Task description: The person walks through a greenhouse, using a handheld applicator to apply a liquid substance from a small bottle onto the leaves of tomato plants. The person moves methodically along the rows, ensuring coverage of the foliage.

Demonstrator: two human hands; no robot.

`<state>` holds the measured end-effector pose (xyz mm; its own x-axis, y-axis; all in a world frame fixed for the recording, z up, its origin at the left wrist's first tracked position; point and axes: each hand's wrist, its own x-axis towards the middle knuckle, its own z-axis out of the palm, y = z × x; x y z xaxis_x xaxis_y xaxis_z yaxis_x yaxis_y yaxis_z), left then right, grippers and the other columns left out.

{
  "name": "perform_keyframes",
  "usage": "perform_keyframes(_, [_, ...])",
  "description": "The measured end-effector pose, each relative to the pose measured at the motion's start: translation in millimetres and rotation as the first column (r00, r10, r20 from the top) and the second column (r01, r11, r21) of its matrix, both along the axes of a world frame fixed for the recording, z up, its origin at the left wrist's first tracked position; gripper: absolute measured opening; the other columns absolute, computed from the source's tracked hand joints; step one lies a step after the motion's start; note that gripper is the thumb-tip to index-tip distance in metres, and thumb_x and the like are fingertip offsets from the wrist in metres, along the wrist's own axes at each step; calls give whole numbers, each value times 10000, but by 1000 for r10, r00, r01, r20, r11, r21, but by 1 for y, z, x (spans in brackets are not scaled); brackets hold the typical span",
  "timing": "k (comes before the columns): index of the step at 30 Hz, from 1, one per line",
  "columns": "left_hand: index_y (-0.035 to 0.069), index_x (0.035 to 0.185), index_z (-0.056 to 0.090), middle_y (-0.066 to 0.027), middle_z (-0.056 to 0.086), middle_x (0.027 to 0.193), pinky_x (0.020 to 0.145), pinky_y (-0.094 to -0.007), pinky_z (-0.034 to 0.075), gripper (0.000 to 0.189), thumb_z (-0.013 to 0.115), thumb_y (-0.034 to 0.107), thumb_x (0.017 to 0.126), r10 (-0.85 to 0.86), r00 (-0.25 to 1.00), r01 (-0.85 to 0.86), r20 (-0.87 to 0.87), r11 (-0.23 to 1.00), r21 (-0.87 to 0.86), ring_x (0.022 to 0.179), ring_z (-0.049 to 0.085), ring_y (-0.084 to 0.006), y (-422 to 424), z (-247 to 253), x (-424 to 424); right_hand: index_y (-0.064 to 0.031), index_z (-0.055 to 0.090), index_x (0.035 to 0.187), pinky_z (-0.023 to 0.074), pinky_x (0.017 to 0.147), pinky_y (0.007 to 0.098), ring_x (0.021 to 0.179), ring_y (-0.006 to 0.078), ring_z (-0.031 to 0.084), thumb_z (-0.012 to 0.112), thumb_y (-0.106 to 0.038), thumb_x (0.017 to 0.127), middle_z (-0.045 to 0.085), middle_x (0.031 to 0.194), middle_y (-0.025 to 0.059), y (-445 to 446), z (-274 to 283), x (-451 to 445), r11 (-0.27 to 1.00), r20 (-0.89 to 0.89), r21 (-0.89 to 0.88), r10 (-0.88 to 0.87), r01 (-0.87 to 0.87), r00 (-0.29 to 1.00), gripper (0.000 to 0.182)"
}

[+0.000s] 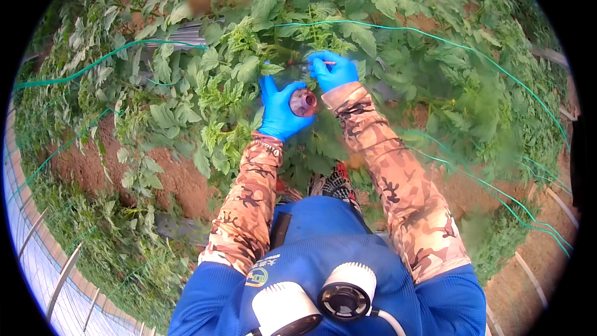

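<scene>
My left hand, in a blue glove, is wrapped around a small see-through bottle. Its open mouth faces up towards me, and the bottle has a reddish tint. The fingertips of that hand reach up among tomato leaves; whether they pinch a stem is hidden. Just above and to the right, my right hand, also gloved in blue, grips a thin reddish stick, possibly a small brush. The stick points left into the tomato plant, where its far end is blurred.
Green support twine crosses above my hands, and another line runs at left. Tomato foliage surrounds me, with bare soil between rows. Two white round fan units sit on my blue clothing. Plastic sheeting stands at lower left.
</scene>
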<state>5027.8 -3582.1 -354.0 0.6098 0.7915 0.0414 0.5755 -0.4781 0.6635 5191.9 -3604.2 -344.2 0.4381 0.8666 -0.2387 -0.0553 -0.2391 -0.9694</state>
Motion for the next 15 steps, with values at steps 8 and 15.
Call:
perform_keyframes(8, [154,976,632,-263,390,1110,951,-496,318,595,813,328,437,-47,998,45,44,998,34,1080,358,-444,0,11,5,5,630,1014,513,685,258,800,132,629,545,-54,875,662,904,82,6,1,-2,992,15,98,-83,81,996,174])
perform_keyframes(15, [148,998,622,-86,629,960,926,-429,355,518,792,293,532,-56,998,54,25,994,93,1040,383,-346,0,16,4,-17,639,1018,494,687,249,785,115,620,562,-58,865,672,904,76,12,23,17,989,234,78,107,-129,966,177])
